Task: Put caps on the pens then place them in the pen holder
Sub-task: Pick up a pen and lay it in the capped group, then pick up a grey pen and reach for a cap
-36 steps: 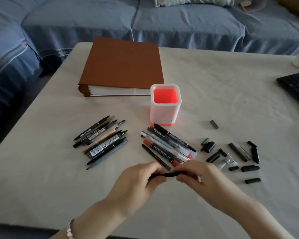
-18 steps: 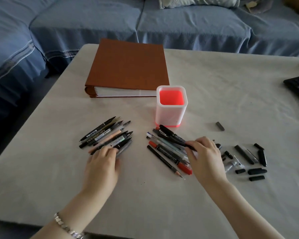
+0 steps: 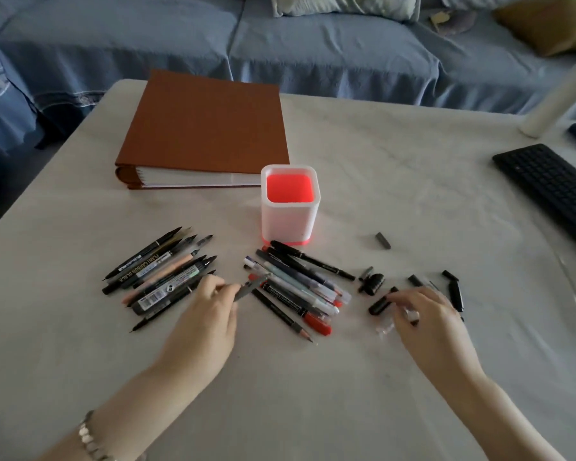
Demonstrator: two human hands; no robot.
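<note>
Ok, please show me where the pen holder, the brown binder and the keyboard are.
pen holder (image 3: 288, 224), head view, on its white front wall.
brown binder (image 3: 207, 124), head view, on the middle of its top cover.
keyboard (image 3: 552, 184), head view, on its keys near the middle.

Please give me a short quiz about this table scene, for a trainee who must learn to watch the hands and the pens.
1. True or false: the pen holder already contains pens.
2. What does the left hand pinch? A) a grey pen B) a ruler C) a coin
3. Fill in: the right hand is among the loose black ____ on the table.

Key: 1 false, the holder is empty; 2 A; 3 caps.
</note>
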